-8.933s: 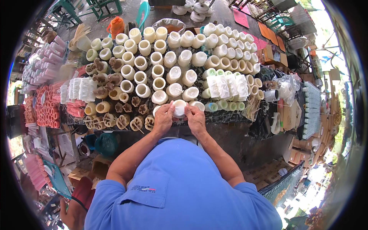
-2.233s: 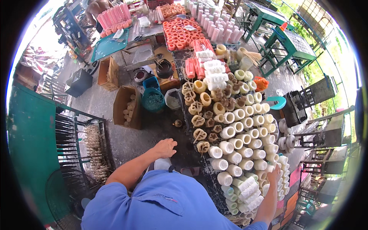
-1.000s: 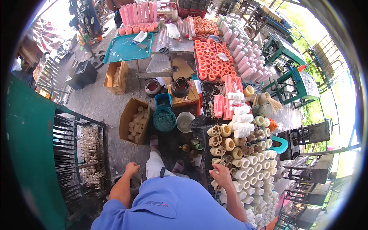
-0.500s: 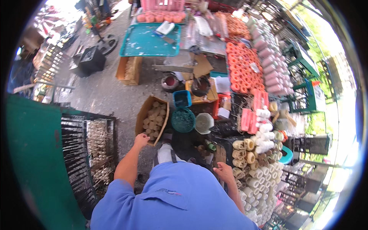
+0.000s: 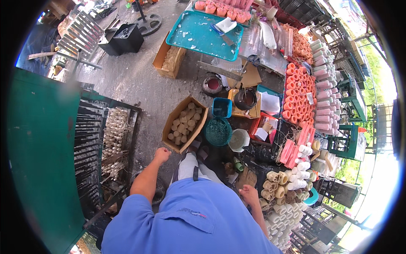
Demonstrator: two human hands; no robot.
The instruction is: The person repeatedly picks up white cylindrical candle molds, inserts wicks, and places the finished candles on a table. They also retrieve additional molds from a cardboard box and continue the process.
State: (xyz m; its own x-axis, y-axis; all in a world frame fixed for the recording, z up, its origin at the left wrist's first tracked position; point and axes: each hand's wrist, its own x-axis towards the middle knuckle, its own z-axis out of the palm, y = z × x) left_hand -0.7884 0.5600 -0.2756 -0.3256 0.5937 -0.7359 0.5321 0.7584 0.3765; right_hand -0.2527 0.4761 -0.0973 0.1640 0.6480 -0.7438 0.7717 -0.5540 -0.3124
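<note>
My left hand (image 5: 162, 155) hangs beside the near corner of a cardboard box (image 5: 167, 134), a little apart from it. The box holds pale, short wax-like cylinders (image 5: 184, 121). This hand's fingers are loosely bent, with nothing visible in them. On the other side of my body, my right hand (image 5: 248, 195) is held low with fingers slightly bent and apart, also without a visible object. Nearest to it stand cream hollow cylinders (image 5: 275, 185), with stacked white tubes (image 5: 282, 216) nearer my body.
Ahead are a blue bin (image 5: 222, 107), a round teal basket (image 5: 218, 131), a white bucket (image 5: 239, 140) and a dark pot (image 5: 245, 99). A teal tray (image 5: 198, 36) lies beyond. Orange rings (image 5: 298, 91) fill the right table. A slatted rack (image 5: 91, 139) stands left.
My left hand has come away from the box's corner. The view has turned, so the box and benches appear farther right. My right hand stays low, fingers a little more bent.
</note>
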